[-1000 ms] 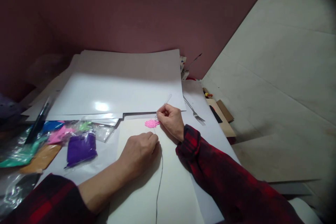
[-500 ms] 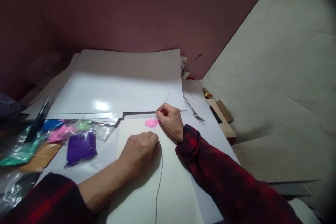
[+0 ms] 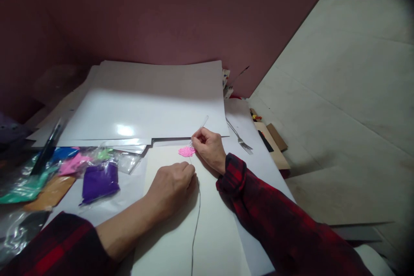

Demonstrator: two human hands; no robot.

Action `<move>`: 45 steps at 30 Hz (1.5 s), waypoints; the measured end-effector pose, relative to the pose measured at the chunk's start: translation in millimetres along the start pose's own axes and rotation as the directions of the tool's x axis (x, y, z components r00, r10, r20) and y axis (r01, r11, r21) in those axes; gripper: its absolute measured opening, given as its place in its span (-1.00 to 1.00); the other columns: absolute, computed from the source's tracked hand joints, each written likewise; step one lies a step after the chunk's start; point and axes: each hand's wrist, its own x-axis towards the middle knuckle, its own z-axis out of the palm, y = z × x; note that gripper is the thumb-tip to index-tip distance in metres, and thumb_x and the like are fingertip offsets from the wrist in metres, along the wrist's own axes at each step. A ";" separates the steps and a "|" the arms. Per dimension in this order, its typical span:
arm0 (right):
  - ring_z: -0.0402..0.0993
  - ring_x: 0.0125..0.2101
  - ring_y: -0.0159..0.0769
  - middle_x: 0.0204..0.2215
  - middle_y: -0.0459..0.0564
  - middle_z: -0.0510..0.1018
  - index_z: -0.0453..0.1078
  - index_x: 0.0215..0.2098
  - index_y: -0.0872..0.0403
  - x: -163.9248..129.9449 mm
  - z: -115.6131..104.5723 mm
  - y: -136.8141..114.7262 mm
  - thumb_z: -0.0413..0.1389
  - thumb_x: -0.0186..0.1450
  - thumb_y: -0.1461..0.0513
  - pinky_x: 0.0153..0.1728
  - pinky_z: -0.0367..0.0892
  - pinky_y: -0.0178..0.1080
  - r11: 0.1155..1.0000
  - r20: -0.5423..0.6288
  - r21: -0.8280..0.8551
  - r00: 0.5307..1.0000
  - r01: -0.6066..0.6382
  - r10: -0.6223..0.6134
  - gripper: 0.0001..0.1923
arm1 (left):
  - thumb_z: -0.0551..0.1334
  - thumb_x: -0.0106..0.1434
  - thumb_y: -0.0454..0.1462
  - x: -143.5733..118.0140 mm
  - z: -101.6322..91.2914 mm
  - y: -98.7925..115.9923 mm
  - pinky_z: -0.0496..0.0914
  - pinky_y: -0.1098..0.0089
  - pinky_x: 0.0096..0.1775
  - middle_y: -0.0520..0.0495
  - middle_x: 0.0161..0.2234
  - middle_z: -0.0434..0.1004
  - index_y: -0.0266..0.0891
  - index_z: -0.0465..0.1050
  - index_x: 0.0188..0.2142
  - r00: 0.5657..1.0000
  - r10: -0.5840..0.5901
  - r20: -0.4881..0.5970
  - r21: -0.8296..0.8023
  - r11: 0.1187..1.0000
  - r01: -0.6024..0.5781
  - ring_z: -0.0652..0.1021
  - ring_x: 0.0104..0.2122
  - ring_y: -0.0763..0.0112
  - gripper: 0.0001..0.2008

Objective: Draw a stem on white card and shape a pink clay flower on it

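A small patch of bright pink, textured clay-like material [image 3: 186,151] lies near the top of a cream sheet of paper [image 3: 216,233]. My right hand [image 3: 208,144] pinches a thin tool with a clear handle [image 3: 205,120], its lower end at the pink patch's right edge. Whether that end has tines is too small to tell. Just below the patch, my left hand [image 3: 174,183] rests on the paper with its fingers curled in; the fingertips are hidden. From beside it a thin dark line [image 3: 196,228] runs down the sheet; I cannot tell whether it is drawn or a cord.
A metal fork [image 3: 239,139] lies to the right. Large white sheets [image 3: 145,103] are stacked at the back against the wall. On the left are a purple clay packet [image 3: 100,182], an orange packet [image 3: 51,193], other coloured packets and a dark pen-like object [image 3: 47,148].
The tool in my right hand has shifted very slightly left at its handle end. My left hand and the pink patch show almost no movement.
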 end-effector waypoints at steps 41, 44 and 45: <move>0.33 -0.59 -0.44 -0.59 -0.14 0.44 0.36 -0.47 0.09 -0.3 1.0 0.1 0.07 0.18 0.31 -0.49 0.25 -0.34 1.000 -0.014 0.013 1.000 -0.016 0.016 -0.92 | 0.04 0.18 -0.42 1.3 -1.9 0.8 0.05 0.35 -0.56 0.01 -0.64 0.31 -0.23 0.27 -0.60 1.000 -0.004 0.020 -0.007 1.000 0.004 0.25 -0.64 0.46 -0.76; 0.31 -0.59 -0.44 -0.59 -0.15 0.44 0.34 -0.49 0.09 -0.4 0.3 -1.2 0.08 0.16 0.31 -0.51 0.25 -0.35 0.998 -0.047 0.048 0.998 -0.032 0.034 -0.93 | 0.04 0.19 -0.42 1.3 -1.8 0.5 0.04 0.35 -0.56 0.01 -0.64 0.30 -0.22 0.26 -0.60 1.000 0.001 0.015 -0.008 1.000 -0.001 0.25 -0.64 0.45 -0.75; 0.30 -0.60 -0.45 -0.60 -0.16 0.43 0.34 -0.49 0.09 -0.5 0.1 -1.6 0.08 0.15 0.31 -0.53 0.24 -0.36 0.998 -0.057 0.056 0.997 -0.040 0.043 -0.93 | 0.04 0.19 -0.42 1.2 -1.5 0.4 0.04 0.35 -0.56 0.01 -0.65 0.30 -0.22 0.26 -0.60 1.000 0.001 0.014 -0.007 1.000 -0.001 0.25 -0.65 0.45 -0.75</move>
